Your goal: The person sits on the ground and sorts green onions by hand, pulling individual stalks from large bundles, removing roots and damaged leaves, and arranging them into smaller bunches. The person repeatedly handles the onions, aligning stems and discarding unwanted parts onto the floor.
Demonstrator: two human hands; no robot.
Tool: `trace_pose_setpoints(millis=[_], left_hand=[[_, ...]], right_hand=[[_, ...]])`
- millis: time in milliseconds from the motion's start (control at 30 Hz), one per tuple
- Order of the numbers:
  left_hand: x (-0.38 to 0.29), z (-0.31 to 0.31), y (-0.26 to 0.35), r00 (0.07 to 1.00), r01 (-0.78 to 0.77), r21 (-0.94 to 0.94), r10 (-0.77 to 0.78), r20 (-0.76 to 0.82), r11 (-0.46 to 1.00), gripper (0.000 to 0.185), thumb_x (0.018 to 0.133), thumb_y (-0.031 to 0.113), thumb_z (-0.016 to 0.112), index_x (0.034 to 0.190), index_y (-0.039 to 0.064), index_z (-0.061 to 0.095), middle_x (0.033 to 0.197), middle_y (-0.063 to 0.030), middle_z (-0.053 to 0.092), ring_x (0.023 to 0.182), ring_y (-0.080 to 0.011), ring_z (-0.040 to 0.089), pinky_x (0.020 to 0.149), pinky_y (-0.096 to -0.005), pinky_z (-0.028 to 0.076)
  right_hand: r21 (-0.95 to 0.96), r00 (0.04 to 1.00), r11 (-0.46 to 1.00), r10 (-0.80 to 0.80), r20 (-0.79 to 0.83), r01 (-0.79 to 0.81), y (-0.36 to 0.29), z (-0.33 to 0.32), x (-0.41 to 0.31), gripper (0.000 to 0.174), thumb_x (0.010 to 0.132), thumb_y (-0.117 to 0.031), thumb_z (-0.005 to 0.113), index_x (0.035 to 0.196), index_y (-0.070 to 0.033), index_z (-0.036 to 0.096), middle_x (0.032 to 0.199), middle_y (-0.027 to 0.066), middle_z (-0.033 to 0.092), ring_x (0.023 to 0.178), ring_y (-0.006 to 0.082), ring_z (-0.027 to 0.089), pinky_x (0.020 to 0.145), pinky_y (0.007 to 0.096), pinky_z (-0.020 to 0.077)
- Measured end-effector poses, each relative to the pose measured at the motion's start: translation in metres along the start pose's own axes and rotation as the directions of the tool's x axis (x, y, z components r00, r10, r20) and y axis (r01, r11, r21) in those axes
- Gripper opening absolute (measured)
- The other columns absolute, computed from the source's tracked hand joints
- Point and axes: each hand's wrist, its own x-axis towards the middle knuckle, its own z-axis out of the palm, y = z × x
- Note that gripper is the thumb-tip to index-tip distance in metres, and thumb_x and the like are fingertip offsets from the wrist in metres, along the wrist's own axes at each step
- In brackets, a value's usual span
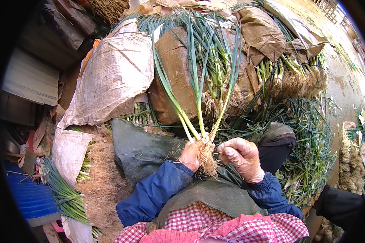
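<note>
A few green onions [200,104] stand fanned out in my left hand [192,154], which grips them by their white lower ends. Their tangled tan roots [207,159] hang down over my lap. Just to the right of these roots is my right hand [241,158], its fingers curled in and nothing visible in them. Both hands seem to wear thin, clear gloves. Beyond them, a loose bunch of green onions [214,65] leans on a brown sack-covered pile [172,60], roots towards me.
A pale woven sack [115,76] covers part of the pile at left. Bundled onions with dense roots [102,185] lie beside my left knee. Stripped green leaves [307,145] are heaped at right. More rooted bundles [301,80] rest at the back right. A dark-trousered leg [339,205] shows at lower right.
</note>
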Motion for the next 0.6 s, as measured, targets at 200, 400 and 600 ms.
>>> trace_pose_setpoints(millis=[200,400,600], left_hand=[[-0.022,0.01,0.024,0.942,0.186,-0.158,-0.131,0.309,0.97,0.021,0.075,0.001,0.064,0.092,0.005,0.052,0.113,-0.0136,0.058,0.083,-0.0203,0.06,0.07,-0.034,0.054],[-0.015,0.003,0.036,0.941,-0.063,-0.216,0.129,0.311,0.974,0.033,0.075,-0.002,0.063,0.105,0.008,0.051,0.099,-0.0095,0.052,0.08,-0.0192,0.053,0.068,-0.0321,0.048],[-0.012,-0.018,0.017,0.994,0.08,0.076,-0.085,0.062,0.994,0.023,0.084,0.008,0.062,0.104,0.004,0.053,0.08,-0.0034,0.055,0.066,-0.0142,0.055,0.056,-0.026,0.049]], right_hand=[[-0.016,0.945,0.983,0.17,-0.281,-0.181,0.05,-0.051,0.002,0.025,0.084,-0.002,0.059,0.109,-0.001,0.058,0.106,0.0045,0.057,0.095,0.0127,0.053,0.087,0.0251,0.0409],[0.026,0.946,0.945,0.325,0.013,-0.325,0.061,-0.027,0.035,0.021,0.092,-0.016,0.055,0.106,0.0,0.058,0.089,-0.0008,0.057,0.076,0.0066,0.048,0.071,0.0199,0.0417],[-0.597,0.957,0.781,0.279,0.076,-0.181,0.06,0.018,0.084,0.06,0.088,-0.056,0.045,0.106,0.0,0.058,0.091,0.0214,0.063,0.086,0.0366,0.061,0.075,0.0415,0.0463]])
